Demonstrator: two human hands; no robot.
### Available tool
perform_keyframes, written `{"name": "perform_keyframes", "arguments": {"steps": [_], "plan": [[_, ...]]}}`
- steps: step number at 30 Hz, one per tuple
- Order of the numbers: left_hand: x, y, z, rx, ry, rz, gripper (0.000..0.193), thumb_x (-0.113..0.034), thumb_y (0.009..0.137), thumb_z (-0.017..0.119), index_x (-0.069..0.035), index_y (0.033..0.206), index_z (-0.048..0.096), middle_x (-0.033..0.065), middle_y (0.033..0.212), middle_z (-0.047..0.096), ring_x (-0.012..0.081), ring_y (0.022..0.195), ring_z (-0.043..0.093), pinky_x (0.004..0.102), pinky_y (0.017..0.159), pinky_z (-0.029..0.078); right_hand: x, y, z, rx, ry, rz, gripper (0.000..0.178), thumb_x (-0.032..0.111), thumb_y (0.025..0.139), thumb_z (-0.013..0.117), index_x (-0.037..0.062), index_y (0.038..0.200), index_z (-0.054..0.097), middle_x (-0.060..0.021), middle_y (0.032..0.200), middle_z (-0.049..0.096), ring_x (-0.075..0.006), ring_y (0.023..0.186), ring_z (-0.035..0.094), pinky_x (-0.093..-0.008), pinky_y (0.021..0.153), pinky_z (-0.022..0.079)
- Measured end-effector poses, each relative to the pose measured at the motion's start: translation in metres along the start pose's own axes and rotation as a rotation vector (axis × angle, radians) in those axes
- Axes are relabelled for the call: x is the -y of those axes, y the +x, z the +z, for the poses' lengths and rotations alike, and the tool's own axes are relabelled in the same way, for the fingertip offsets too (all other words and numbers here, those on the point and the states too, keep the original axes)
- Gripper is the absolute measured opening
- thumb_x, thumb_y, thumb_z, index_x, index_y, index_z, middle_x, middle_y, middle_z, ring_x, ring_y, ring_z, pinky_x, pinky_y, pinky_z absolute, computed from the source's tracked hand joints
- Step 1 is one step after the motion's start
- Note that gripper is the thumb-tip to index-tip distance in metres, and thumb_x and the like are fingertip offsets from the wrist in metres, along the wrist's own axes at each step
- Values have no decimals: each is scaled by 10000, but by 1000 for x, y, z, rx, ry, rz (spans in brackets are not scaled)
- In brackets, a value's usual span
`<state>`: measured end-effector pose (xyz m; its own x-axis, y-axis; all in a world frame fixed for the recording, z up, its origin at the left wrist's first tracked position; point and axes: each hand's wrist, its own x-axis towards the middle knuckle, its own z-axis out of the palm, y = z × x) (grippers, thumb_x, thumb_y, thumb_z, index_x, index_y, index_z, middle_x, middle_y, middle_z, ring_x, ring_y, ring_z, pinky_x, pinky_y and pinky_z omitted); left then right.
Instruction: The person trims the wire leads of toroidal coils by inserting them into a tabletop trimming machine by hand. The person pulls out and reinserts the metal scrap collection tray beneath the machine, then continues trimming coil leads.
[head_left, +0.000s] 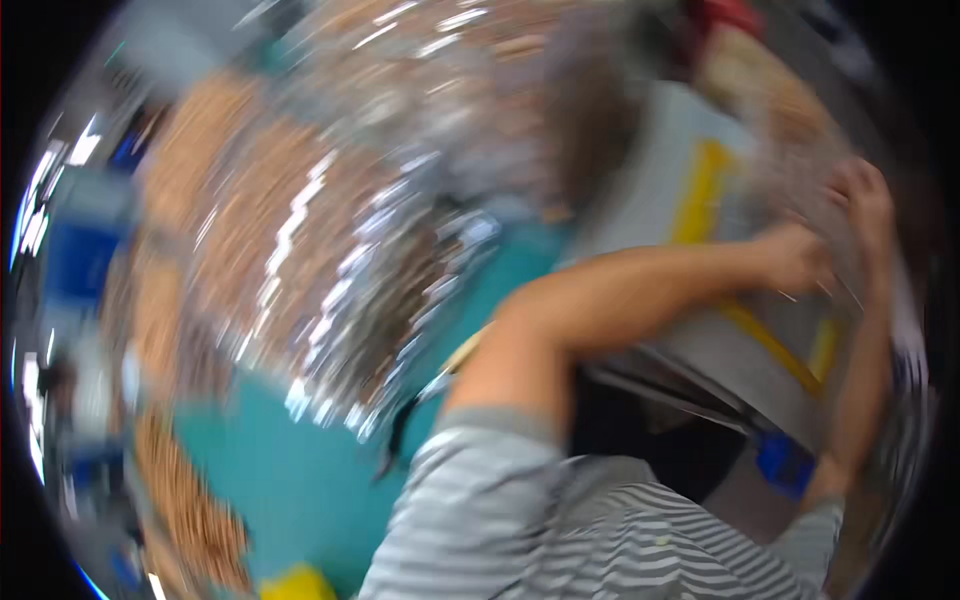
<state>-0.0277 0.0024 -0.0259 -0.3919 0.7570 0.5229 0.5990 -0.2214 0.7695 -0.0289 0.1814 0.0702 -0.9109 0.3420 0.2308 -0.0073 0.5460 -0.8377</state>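
Observation:
The whole picture is smeared by motion. My left hand (797, 257) reaches across to the right side, its fingers curled closed. Close beside it, a little farther off, is my right hand (862, 198), its fingers bent inward. Thin pale streaks show around both hands, perhaps clear film, but what they grip cannot be made out. Below the hands lies a grey surface (640, 215) with yellow strips (703, 190) on it.
On the left, a teal table top (290, 450) carries heaps of shiny, clear-wrapped items (330, 240) and brown material (190, 500). A dark-handled tool (400, 430) lies near my left elbow. Another person's arm (765, 85) is at the upper right. A blue object (785, 462) sits low right.

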Motion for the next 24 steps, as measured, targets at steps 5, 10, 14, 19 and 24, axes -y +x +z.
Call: {"name": "perform_keyframes", "arguments": {"steps": [5, 10, 14, 19, 24], "plan": [[-27, -16, -33, -298, -849, -388, 271, -243, 971, 534, -22, 1123, 575, 61, 794, 621, 120, 559, 568, 250, 477, 458, 19, -80, 14, 106, 81, 2, 137, 127, 908, 641, 7, 973, 631, -48, 807, 654, -117, 648, 629, -263, 583, 530], [-41, 14, -20, -168, -478, -361, 213, -235, 936, 638, -37, 1012, 647, -13, 746, 589, 49, 533, 498, 190, 432, 348, 15, -113, -15, 43, -8, 84, 165, 169, 873, 680, 8, 855, 650, -33, 683, 643, -94, 592, 599, -262, 559, 492], [-43, 16, -24, -148, -434, -328, 182, -225, 938, 647, -45, 938, 670, -25, 727, 593, 20, 510, 456, 176, 421, 315, 4, -126, -2, 9, -4, -72, 161, 188, 853, 691, 29, 840, 665, -27, 643, 631, -90, 577, 597, -271, 554, 478], [-41, 7, -6, -116, -328, -435, 256, -285, 942, 641, -33, 904, 669, -23, 623, 561, 34, 473, 446, 192, 407, 295, -2, -147, 3, -59, -19, 40, 90, 104, 884, 662, 20, 851, 659, -13, 709, 632, -73, 629, 549, -249, 575, 453], [-44, -4, 0, -111, -321, -488, 220, -241, 954, 592, -55, 849, 646, -23, 613, 554, 35, 448, 435, 193, 395, 288, -14, -164, 18, -226, -45, -191, 91, 109, 801, 693, 24, 821, 671, -131, 791, 659, -269, 755, 649, -356, 683, 498]]}}
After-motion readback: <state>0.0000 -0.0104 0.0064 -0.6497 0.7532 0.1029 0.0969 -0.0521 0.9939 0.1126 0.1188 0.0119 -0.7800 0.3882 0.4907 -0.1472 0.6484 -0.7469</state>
